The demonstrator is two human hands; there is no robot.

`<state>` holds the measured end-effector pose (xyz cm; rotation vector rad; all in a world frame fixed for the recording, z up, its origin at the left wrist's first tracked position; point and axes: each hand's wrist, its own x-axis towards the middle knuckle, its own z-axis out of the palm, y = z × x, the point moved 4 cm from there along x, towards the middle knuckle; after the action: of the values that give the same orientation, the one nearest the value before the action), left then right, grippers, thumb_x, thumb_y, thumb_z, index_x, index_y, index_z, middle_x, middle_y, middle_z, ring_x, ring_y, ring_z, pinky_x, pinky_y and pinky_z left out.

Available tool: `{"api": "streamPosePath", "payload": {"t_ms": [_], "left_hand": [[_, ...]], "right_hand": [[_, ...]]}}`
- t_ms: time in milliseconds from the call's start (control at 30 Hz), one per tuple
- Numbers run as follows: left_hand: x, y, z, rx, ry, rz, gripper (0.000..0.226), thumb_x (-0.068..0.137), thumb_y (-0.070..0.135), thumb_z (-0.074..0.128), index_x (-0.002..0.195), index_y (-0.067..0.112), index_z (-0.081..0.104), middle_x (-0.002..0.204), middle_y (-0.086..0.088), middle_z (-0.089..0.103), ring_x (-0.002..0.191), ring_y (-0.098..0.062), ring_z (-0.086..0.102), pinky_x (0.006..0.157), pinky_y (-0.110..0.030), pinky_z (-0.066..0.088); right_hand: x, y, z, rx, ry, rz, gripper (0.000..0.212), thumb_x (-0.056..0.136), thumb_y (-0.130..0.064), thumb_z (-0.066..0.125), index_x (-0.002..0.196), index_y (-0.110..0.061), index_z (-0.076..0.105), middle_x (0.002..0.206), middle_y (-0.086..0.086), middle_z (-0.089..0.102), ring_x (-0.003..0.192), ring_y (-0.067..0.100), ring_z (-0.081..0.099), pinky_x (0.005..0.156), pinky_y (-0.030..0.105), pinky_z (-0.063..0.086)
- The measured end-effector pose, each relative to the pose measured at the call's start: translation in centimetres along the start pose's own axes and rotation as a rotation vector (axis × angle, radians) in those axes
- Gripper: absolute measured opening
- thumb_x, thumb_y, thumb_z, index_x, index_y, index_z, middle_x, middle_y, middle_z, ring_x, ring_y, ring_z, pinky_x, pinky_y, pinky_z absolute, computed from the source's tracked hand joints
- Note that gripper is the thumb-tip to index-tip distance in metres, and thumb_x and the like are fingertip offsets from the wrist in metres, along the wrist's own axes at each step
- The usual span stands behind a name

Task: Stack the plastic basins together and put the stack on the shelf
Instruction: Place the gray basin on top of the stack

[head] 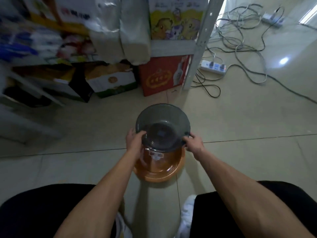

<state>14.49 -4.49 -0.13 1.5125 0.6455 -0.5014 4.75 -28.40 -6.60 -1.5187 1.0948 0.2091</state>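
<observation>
A see-through grey plastic basin [160, 115] is held tilted above the floor, its near edge over an orange see-through basin [161, 174] that rests on the tiles. My left hand [135, 141] grips the grey basin's left rim, fingers curled over the edge. On the opposite side, my right hand [193, 142] holds the right rim. The orange basin's far part is hidden behind the grey one. The shelf [173, 47] stands at the back, a metal rack crowded with boxes and bags.
Cardboard boxes, among them a red one [161, 78], sit on the floor under the shelf. A white power strip [213, 67] and tangled cables [243, 40] lie at the right back. My knees and white shoes [187, 212] are at the bottom.
</observation>
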Motion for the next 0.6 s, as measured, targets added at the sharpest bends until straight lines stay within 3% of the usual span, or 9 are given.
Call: {"api": "streamPosePath", "payload": {"t_ms": [67,133,200,300,367,433,533,600], "left_hand": [[-0.7,-1.5,-2.2,0.032,0.009,-0.040,0.032,0.083,-0.002,0.070,0.111,0.012,0.062,0.117,-0.020,0.072,0.092,-0.029,0.067,0.073,-0.030,0.053],[-0.9,-2.8,-3.7,0.048,0.003,-0.066,0.025,0.079,0.001,0.071,0.099,0.013,0.065,0.113,-0.022,0.073,0.097,-0.035,0.071,0.078,-0.035,0.056],[-1.1,-3.8,-4.4,0.077,-0.069,-0.094,0.039,0.077,0.004,0.072,0.113,0.015,0.065,0.115,-0.016,0.073,0.106,-0.035,0.069,0.088,-0.040,0.057],[-1.7,-5.3,-5.5,0.157,-0.200,-0.105,0.077,0.067,0.010,0.073,0.140,0.027,0.054,0.123,-0.004,0.071,0.112,-0.027,0.067,0.098,-0.044,0.056],[-1.0,-6.6,-6.6,0.197,-0.219,-0.096,0.090,0.056,0.018,0.074,0.142,0.031,0.052,0.125,-0.003,0.071,0.112,-0.025,0.068,0.100,-0.046,0.056],[-0.6,-7.4,-7.3,0.241,-0.223,-0.107,0.095,0.048,0.024,0.074,0.141,0.029,0.053,0.126,-0.005,0.071,0.111,-0.025,0.068,0.099,-0.044,0.056],[-1.0,-7.4,-7.7,0.281,-0.229,-0.129,0.085,0.062,0.016,0.072,0.143,0.022,0.047,0.127,-0.007,0.067,0.113,-0.027,0.064,0.087,-0.034,0.054],[-0.7,-7.6,-7.9,0.302,-0.234,-0.156,0.088,0.065,0.016,0.070,0.147,0.020,0.039,0.130,-0.009,0.063,0.115,-0.028,0.061,0.088,-0.035,0.053]], "right_hand": [[-1.5,1.8,1.0,-0.054,-0.039,0.038,0.029,0.089,-0.006,0.070,0.118,-0.007,0.071,0.065,0.009,0.067,0.049,0.016,0.057,0.056,0.031,0.050],[-2.6,3.4,1.6,-0.140,-0.017,0.080,0.028,0.086,-0.008,0.073,0.114,-0.007,0.072,0.060,0.005,0.069,0.049,0.018,0.061,0.060,0.035,0.052],[-4.0,4.2,1.9,-0.245,0.049,0.103,0.027,0.083,-0.013,0.072,0.110,-0.008,0.073,0.076,0.008,0.074,0.066,0.025,0.068,0.069,0.035,0.055],[-5.9,5.2,2.6,-0.377,0.084,0.120,0.032,0.086,-0.021,0.073,0.117,-0.012,0.072,0.109,0.014,0.076,0.102,0.032,0.070,0.084,0.031,0.051],[-6.6,5.8,3.3,-0.421,0.057,0.127,0.037,0.087,-0.026,0.075,0.121,-0.010,0.071,0.114,0.014,0.076,0.108,0.033,0.070,0.089,0.032,0.052],[-6.8,6.0,3.7,-0.445,0.045,0.120,0.041,0.087,-0.027,0.075,0.124,-0.010,0.070,0.116,0.014,0.075,0.110,0.033,0.069,0.092,0.033,0.053],[-6.7,5.3,4.2,-0.478,0.050,0.106,0.045,0.087,-0.027,0.073,0.129,-0.011,0.067,0.122,0.014,0.074,0.114,0.033,0.068,0.095,0.034,0.052],[-6.6,4.7,4.7,-0.505,0.060,0.088,0.046,0.090,-0.026,0.071,0.133,-0.011,0.063,0.126,0.016,0.071,0.117,0.034,0.066,0.097,0.034,0.051]]}}
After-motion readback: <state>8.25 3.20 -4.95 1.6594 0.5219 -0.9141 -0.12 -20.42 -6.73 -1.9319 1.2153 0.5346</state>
